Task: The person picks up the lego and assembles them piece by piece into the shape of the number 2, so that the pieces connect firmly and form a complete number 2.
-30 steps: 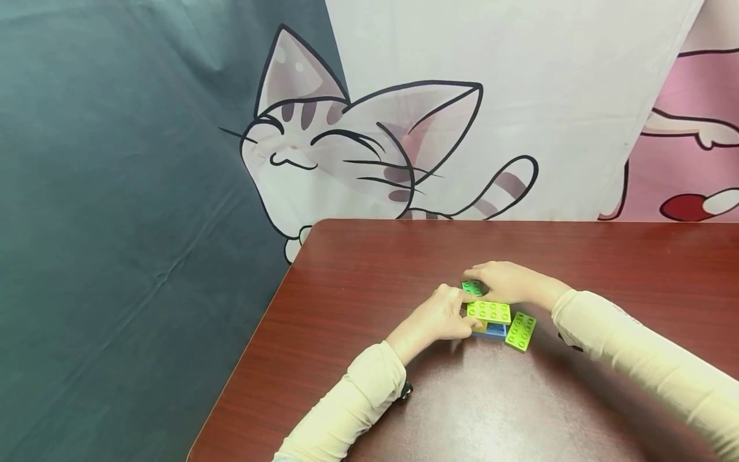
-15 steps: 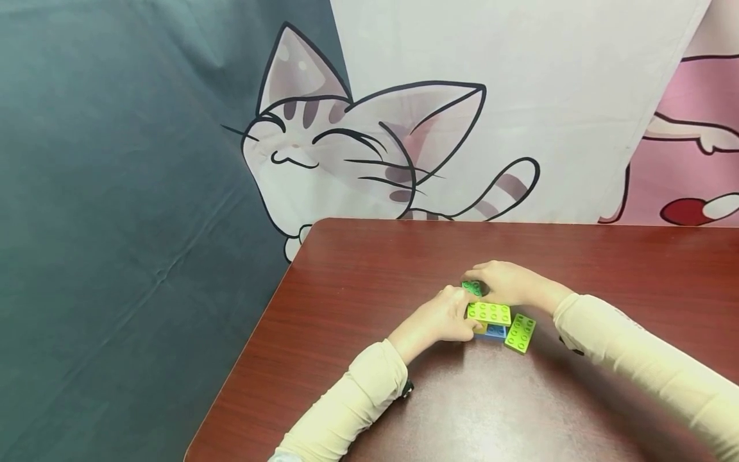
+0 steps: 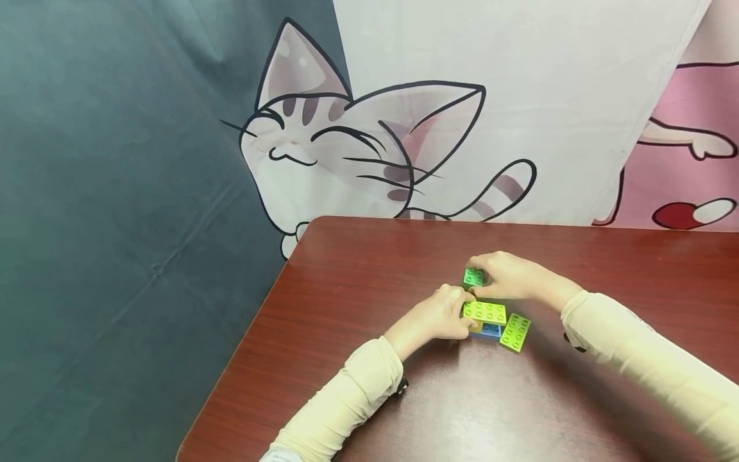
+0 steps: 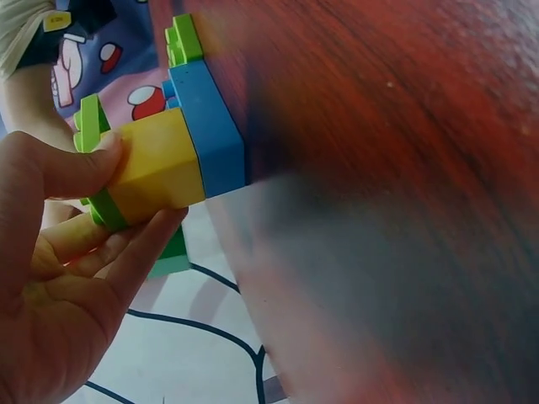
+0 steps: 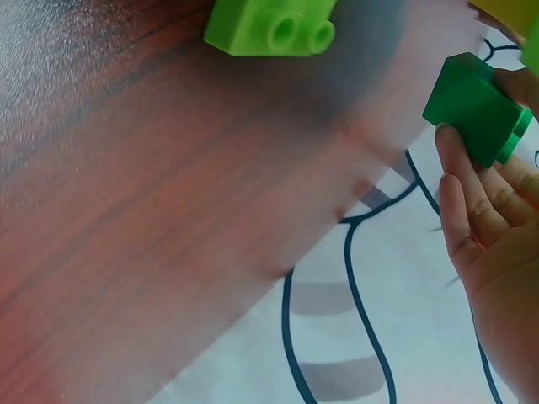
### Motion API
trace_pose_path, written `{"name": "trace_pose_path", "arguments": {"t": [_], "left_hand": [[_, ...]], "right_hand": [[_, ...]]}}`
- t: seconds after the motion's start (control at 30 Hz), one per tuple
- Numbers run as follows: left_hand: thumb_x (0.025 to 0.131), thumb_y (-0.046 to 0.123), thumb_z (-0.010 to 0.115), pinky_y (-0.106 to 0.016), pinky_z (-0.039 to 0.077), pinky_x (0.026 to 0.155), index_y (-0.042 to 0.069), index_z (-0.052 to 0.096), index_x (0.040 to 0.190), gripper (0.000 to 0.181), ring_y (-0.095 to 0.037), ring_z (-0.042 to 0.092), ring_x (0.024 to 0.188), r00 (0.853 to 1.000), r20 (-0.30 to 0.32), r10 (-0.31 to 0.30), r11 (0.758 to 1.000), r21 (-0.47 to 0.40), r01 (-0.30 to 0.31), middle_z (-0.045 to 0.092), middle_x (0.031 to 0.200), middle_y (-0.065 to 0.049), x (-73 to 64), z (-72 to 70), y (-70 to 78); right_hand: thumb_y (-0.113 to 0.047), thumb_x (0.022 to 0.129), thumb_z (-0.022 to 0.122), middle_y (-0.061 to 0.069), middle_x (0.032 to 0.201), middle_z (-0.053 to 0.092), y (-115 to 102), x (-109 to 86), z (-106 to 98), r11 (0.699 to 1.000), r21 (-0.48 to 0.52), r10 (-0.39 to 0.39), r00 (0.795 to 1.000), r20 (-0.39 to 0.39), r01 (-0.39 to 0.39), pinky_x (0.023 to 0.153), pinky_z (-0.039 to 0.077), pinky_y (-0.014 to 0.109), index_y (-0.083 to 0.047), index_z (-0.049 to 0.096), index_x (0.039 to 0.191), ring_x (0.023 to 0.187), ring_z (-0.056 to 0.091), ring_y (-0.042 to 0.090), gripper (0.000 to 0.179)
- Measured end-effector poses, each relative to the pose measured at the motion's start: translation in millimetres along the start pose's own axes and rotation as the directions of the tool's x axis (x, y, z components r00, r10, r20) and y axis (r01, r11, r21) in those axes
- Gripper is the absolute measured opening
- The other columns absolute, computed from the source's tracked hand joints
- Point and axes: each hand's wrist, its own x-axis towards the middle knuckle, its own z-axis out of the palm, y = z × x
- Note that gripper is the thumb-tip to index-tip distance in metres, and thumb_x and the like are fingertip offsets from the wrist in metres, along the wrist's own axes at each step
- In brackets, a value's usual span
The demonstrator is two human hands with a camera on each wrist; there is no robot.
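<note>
left hand [image 3: 441, 317]: fingers pinch the brick stack [image 3: 485, 317], lime plate over yellow and blue, at desk [image 3: 358, 282] centre | right hand [image 3: 508, 277]: grips dark green brick [image 3: 473, 277] at stack's 12 o'clock | loose lime brick [image 3: 515, 333] at stack's 4 o'clock

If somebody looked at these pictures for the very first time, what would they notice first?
Probably the big cartoon cat drawn on the cloth behind the dark red table. Next, the bright blocks in the middle of the table: the left hand grips a stack with a lime green plate on top, over yellow and blue bricks. Just behind it, the right hand pinches a small dark green block.
</note>
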Motion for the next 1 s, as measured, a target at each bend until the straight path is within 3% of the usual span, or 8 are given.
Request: {"name": "trace_pose_path", "arguments": {"t": [0.3,0.53,0.83,1.0], "left_hand": [[0.078,0.022,0.070,-0.013,0.042,0.060,0.008,0.065,0.112,0.036,-0.002,0.053,0.070,0.999,0.025,-0.024,1.000,-0.001,0.024,0.064,0.089,0.004,-1.2,1.5,2.9],[0.078,0.021,0.071,-0.014,0.040,0.057,0.010,0.066,0.101,0.027,-0.004,0.050,0.065,1.000,0.024,-0.017,1.000,-0.008,0.017,0.061,0.079,0.004,-2.9,3.1,2.0],[0.079,0.022,0.070,-0.014,0.042,0.065,0.006,0.063,0.118,0.042,-0.004,0.053,0.074,0.999,0.027,-0.042,0.998,-0.036,0.043,0.066,0.101,-0.002,-3.3,-0.5,0.7],[0.079,0.021,0.070,-0.015,0.042,0.062,0.005,0.065,0.113,0.038,-0.005,0.054,0.070,1.000,0.018,0.004,0.999,-0.037,-0.003,0.066,0.093,0.000,-0.9,-3.1,0.4]], "right_hand": [[-0.022,0.078,0.069,-0.008,0.083,0.058,-7.0,-16.2,-15.9,0.999,-0.031,0.043,0.998,-0.041,-0.044,0.063,0.047,0.024,-0.011,0.060,0.101,0.068,0.056,0.006,0.027],[-0.024,0.078,0.071,-0.006,0.084,0.059,-13.9,-30.6,-26.0,0.993,-0.053,0.105,0.991,-0.082,-0.109,0.063,0.048,0.024,-0.008,0.060,0.103,0.070,0.056,0.003,0.032],[-0.023,0.080,0.072,-0.009,0.081,0.059,-30.6,-46.8,-49.7,0.997,0.012,0.083,0.988,-0.128,-0.082,0.063,0.050,0.026,-0.011,0.060,0.101,0.072,0.058,0.004,0.027],[-0.022,0.080,0.071,-0.011,0.083,0.059,-39.9,-55.1,-53.6,0.996,0.007,0.089,0.992,-0.093,-0.089,0.064,0.050,0.025,-0.012,0.060,0.102,0.075,0.059,0.005,0.027]]}}
